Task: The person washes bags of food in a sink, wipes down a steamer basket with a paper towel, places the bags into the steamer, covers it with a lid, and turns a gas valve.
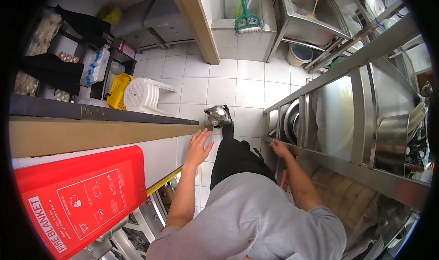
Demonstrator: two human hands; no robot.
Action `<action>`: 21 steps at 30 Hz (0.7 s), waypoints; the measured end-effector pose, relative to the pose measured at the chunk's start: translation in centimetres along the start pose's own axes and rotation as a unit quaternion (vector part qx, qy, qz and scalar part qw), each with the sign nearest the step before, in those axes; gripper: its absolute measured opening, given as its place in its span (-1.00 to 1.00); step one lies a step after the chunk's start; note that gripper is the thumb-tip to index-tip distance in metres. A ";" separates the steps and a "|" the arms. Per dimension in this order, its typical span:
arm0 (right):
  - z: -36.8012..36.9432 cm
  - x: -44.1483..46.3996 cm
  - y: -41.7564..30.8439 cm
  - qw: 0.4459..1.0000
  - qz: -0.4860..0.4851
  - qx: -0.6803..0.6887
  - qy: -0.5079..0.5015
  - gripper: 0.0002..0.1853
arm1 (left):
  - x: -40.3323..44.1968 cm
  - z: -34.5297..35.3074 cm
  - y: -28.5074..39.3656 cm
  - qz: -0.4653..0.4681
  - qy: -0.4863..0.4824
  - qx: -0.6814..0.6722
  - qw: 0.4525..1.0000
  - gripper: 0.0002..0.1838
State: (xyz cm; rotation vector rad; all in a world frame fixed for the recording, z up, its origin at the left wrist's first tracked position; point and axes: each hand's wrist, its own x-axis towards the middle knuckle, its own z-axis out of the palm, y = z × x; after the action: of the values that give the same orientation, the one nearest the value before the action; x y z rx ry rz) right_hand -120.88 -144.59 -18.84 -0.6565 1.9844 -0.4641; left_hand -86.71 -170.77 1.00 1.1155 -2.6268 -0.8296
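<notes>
My left hand (198, 148) is held out with its fingers spread, beside the end of the wall ledge (105, 138). Nothing is in it, and I cannot tell if its fingertips touch the ledge. Curled fingers close my right hand (280, 149) by the front post of a steel rack (315, 155); what they hold, if anything, is hidden. On the floor ahead, right at my dark shoe (227, 131), lies a shiny metal vessel (218, 116) like a kettle, with a dark handle. A reddish thing (284, 180) shows below my right forearm, too hidden to name.
The rack along my right holds pots (392, 138) and bowls. A white stool (142, 94) and yellow basket (120, 90) stand ahead left, near shelves with egg trays. A steel sink (315, 24), bucket (299, 54) and green mop head (248, 21) are farther ahead. A red fire blanket case (87, 191) hangs left.
</notes>
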 end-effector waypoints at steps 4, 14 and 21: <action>-1.2 -0.5 -1.8 0.999 -0.004 -0.013 0.034 -0.51 | 2.2 0.6 0.2 0.037 0.003 -0.009 0.999 -0.51; -0.7 0.6 -2.9 0.992 -0.023 0.095 0.078 -0.47 | 7.7 1.0 -0.1 -0.060 -0.162 0.066 0.983 -0.47; -1.8 4.7 -8.7 0.990 -0.058 0.085 0.095 -0.49 | 9.1 1.7 0.8 -0.028 -0.159 0.032 0.986 -0.47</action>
State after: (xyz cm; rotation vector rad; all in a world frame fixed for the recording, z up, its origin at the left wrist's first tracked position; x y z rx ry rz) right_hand -122.11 -154.24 -16.28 -0.6406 2.0628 -0.7837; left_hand -94.20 -176.00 -0.50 1.1637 -2.9084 -1.0172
